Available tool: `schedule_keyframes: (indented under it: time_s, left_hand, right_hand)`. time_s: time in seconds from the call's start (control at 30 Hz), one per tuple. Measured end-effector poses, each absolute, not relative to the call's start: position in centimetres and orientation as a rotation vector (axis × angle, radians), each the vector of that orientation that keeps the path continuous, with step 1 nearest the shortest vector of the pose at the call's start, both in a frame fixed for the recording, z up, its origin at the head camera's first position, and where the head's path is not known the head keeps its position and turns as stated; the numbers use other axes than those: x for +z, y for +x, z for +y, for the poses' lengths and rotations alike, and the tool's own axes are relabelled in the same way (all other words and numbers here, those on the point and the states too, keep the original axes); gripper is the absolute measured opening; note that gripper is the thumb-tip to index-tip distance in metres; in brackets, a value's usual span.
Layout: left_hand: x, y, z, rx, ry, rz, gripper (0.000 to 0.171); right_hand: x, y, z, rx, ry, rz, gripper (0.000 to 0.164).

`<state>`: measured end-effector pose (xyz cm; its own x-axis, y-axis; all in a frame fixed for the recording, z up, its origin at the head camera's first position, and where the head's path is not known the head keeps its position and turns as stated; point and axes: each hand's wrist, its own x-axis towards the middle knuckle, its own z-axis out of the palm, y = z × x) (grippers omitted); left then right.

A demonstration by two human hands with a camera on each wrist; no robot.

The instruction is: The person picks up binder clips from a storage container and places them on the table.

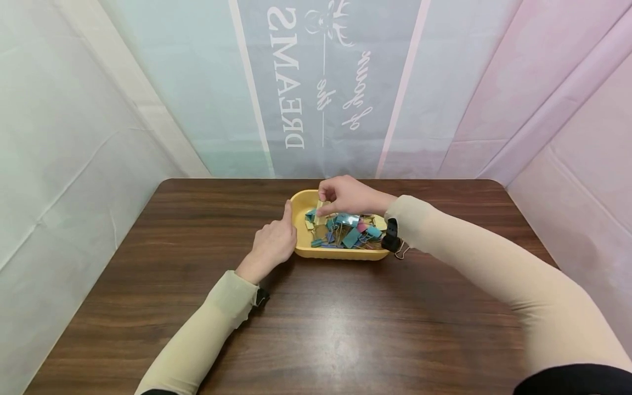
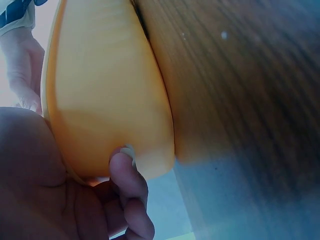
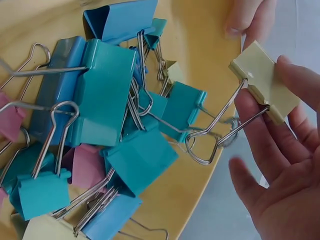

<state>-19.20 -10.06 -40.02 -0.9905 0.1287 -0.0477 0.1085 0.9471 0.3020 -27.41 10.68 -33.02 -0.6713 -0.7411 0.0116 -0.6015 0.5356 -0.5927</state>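
A pale yellow binder clip [image 3: 267, 80] is pinched between the thumb and fingers of my right hand [image 1: 348, 195], over the left part of a yellow tub [image 1: 340, 254]. Its wire handles stick out toward the pile in the right wrist view. My left hand [image 1: 275, 240] holds the tub's left end, the index finger along the rim and curled fingers [image 2: 127, 175] against the outer wall. Inside the tub lies a heap of binder clips: teal ones [image 3: 105, 95], blue ones [image 3: 125, 20], pink ones [image 3: 85, 165] and several pale yellow ones. My right forearm passes over the tub's right end.
The tub stands on a dark brown wooden table [image 1: 326, 323], near its back edge. Behind the table hangs a printed cloth [image 1: 321, 82], with pale cloth at both sides. Wire handles [image 1: 402, 251] show beside the right wrist strap at the tub's right end.
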Motion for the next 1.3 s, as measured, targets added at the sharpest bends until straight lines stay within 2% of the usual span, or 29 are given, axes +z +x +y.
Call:
schedule_keyframes:
  time_s: [0.37,0.7,1.07,1.3]
  left_hand:
    - [-40.5,-18.8,-9.9,0.473,0.183,3.007,0.065]
    - [-40.4,-19.1,-10.0,0.480,0.173,3.018,0.065]
    - [-40.1,-19.3,-10.2,0.494,0.178,3.034,0.064]
    - [-40.1,-19.3,-10.3,0.496,0.184,3.036,0.064]
  right_hand:
    - [-32.4,-26.7,14.0,-0.960,-1.046,2.509,0.032]
    - [-31.7,-26.3,21.0,-1.009,-0.834,2.576,0.029]
    - [-33.9,-26.6,28.2,-1.061,-0.582,2.607,0.028]
    - [-35.2,-27.5,29.9,-0.914,-0.491,2.656,0.029]
